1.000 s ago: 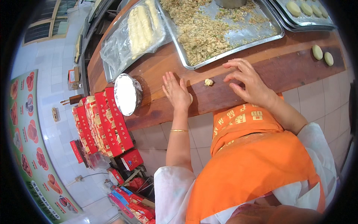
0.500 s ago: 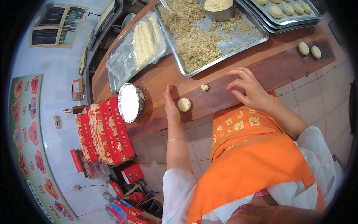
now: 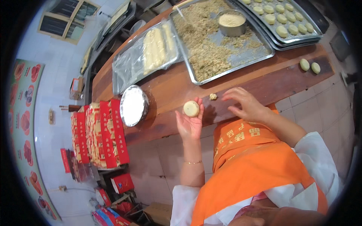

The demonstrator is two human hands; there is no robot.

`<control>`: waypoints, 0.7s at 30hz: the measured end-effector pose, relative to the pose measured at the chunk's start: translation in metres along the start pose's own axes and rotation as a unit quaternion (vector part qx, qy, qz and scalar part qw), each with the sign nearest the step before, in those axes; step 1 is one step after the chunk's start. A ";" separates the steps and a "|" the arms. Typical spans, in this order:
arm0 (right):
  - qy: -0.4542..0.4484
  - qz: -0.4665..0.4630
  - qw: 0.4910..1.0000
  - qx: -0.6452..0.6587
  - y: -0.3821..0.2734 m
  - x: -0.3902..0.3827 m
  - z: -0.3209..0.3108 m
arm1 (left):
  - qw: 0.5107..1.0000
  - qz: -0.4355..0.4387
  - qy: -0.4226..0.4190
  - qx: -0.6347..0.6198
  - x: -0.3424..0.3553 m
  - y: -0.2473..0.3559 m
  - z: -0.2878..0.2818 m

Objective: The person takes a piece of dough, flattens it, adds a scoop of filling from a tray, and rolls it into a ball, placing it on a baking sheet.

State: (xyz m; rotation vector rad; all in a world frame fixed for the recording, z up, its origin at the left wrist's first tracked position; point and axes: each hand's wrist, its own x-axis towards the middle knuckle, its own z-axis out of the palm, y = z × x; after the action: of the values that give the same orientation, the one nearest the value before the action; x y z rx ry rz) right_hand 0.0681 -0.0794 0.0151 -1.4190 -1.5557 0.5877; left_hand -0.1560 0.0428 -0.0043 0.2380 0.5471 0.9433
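Observation:
A pale round dough cake (image 3: 191, 108) rests on the upturned palm and fingers of my left hand (image 3: 189, 126), above the near edge of the wooden table (image 3: 162, 98). My right hand (image 3: 247, 106) hovers to the right with fingers apart and slightly curved, holding nothing. Between the hands, nearest to my right fingertips, a small crumbly lump of dough (image 3: 213, 96) lies on the wood. To the left of my left hand stands a round metal bowl (image 3: 134, 106) whose inside looks bright white.
A large metal tray (image 3: 234, 72) holds crumbly filling and a metal bowl (image 3: 231, 27) of pale crumbs. Plastic-covered dough strips (image 3: 154, 49) lie left of it. Stacked trays (image 3: 299, 40) at far right carry several dough cakes; two cakes (image 3: 310, 66) sit nearby. Red packages (image 3: 101, 133) stand at left.
My left hand has turned palm up and lifted the dough cake off the table. My right hand stays near the small lump with fingers apart. The whole view has shifted somewhat.

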 end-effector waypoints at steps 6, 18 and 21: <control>0.032 -0.128 0.982 -0.136 -0.009 0.013 -0.017 | 0.981 -0.121 -0.151 -0.033 0.007 -0.070 0.024; 0.376 0.171 0.902 -0.124 0.097 -0.117 -0.209 | 0.916 -0.108 -0.188 0.336 0.014 -0.143 0.096; 0.446 0.298 0.817 -0.211 0.157 -0.150 -0.287 | 0.907 -0.069 -0.182 0.374 0.015 -0.139 0.090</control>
State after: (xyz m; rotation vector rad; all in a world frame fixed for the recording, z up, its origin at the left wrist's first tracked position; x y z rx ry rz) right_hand 0.3812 -0.2525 -0.0284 -2.1190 -0.4680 -0.1433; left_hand -0.0026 -0.0212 0.0074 1.0335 0.5486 0.4912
